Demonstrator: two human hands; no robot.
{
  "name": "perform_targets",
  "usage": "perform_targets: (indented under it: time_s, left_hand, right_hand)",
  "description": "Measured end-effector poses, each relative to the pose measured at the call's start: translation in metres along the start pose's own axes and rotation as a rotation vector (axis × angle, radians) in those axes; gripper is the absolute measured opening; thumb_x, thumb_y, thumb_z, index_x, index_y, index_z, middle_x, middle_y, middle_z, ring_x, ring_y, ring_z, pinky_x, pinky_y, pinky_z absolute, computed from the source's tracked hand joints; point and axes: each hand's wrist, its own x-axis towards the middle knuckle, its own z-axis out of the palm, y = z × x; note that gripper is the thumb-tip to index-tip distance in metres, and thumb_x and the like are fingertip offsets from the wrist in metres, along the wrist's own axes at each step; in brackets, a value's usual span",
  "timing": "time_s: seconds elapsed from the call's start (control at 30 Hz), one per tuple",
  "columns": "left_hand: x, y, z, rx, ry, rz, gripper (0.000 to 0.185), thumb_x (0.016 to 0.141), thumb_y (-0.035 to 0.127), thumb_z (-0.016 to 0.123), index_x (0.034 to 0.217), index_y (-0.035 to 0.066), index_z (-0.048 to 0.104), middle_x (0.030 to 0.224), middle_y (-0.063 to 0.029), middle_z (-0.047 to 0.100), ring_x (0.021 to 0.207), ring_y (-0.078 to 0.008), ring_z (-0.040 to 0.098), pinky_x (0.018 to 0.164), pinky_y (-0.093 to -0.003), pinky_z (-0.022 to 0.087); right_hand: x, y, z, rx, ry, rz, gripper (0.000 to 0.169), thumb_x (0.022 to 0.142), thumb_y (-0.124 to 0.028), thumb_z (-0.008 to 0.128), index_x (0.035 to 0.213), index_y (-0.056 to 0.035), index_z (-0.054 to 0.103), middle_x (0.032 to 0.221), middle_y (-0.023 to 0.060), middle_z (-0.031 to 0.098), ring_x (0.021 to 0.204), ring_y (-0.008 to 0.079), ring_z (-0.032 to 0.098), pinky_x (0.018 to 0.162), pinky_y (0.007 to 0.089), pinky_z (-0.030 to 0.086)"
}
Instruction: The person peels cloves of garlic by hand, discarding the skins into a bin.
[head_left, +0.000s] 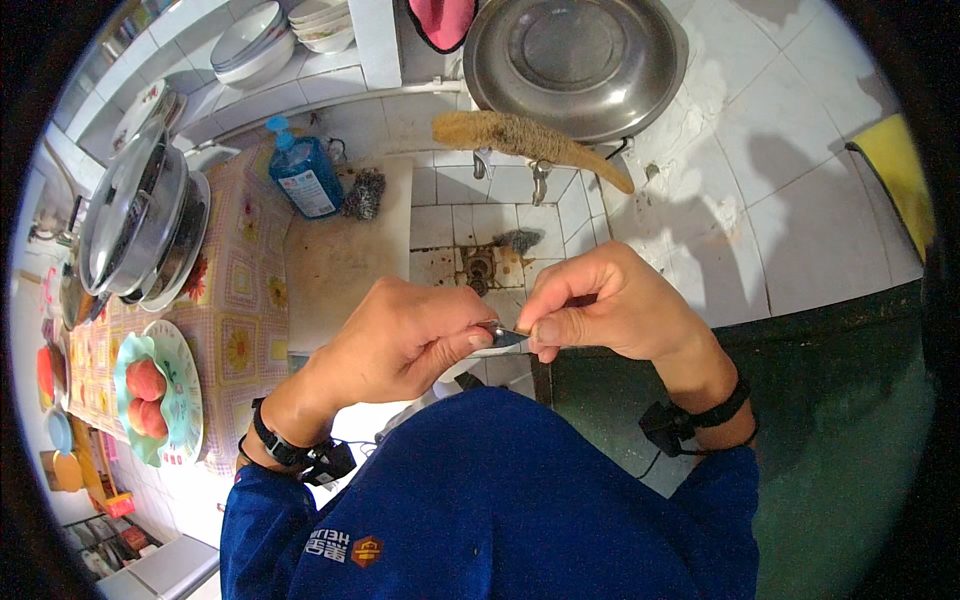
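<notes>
My left hand (409, 337) pinches a small, dark, shiny pointed piece (508, 335) between thumb and bent forefinger. Its narrow end meets the thumb and fingertips of my right hand (611, 307), which are pressed together. Most of the piece is hidden by the fingers, so its exact kind is unclear. Both hands are held up in front of my body, over the near side of a white-tiled sink (431, 225). Below and beyond them lies the stained drain (478, 270), with a dark grey scrap (519, 240) beside it.
A dried loofah (517, 135) lies across the taps (540, 180), before a large steel basin (592, 67). At left, a blue soap bottle (306, 176) and a steel-wool scrubber (365, 195) sit on a board (345, 255). Peaches (146, 380) fill a green dish (174, 367); a lidded pot (139, 217) stands behind.
</notes>
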Motion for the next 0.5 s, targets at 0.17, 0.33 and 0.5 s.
perform_targets:
  time_s: [0.17, 0.33, 0.5]
  left_hand:
    - [0.0018, 0.0007, -0.0009, -0.011, 0.01, -0.039, 0.015, 0.091, 0.018, 0.061, 0.088, 0.004, 0.063, 0.07, -0.011, 0.059, 0.062, -0.0315, 0.059, 0.055, -0.0368, 0.044]
    - [0.0051, -0.0014, 0.0003, 0.006, 0.035, -0.018, 0.012, 0.091, 0.018, 0.063, 0.088, 0.006, 0.062, 0.07, -0.0114, 0.059, 0.06, -0.0324, 0.059, 0.053, -0.0391, 0.044]
    - [0.0041, -0.0022, 0.0012, 0.005, 0.041, -0.06, 0.015, 0.09, 0.018, 0.062, 0.087, 0.004, 0.063, 0.07, -0.0119, 0.058, 0.061, -0.0312, 0.058, 0.054, -0.0368, 0.044]
  right_hand:
    - [-0.0001, -0.0009, -0.0013, 0.079, 0.008, 0.033, 0.016, 0.09, -0.008, 0.067, 0.101, 0.0038, 0.067, 0.082, 0.0056, 0.068, 0.073, 0.0108, 0.064, 0.069, 0.024, 0.053]
    - [0.0009, -0.0006, -0.0017, 0.069, 0.016, 0.023, 0.016, 0.091, -0.009, 0.066, 0.1, 0.0041, 0.066, 0.083, 0.0057, 0.068, 0.073, 0.0104, 0.064, 0.069, 0.0242, 0.054]
    - [0.0033, -0.0021, -0.0033, 0.044, 0.02, 0.034, 0.016, 0.091, -0.01, 0.066, 0.1, 0.0042, 0.066, 0.083, 0.0059, 0.068, 0.074, 0.0104, 0.065, 0.069, 0.0241, 0.054]
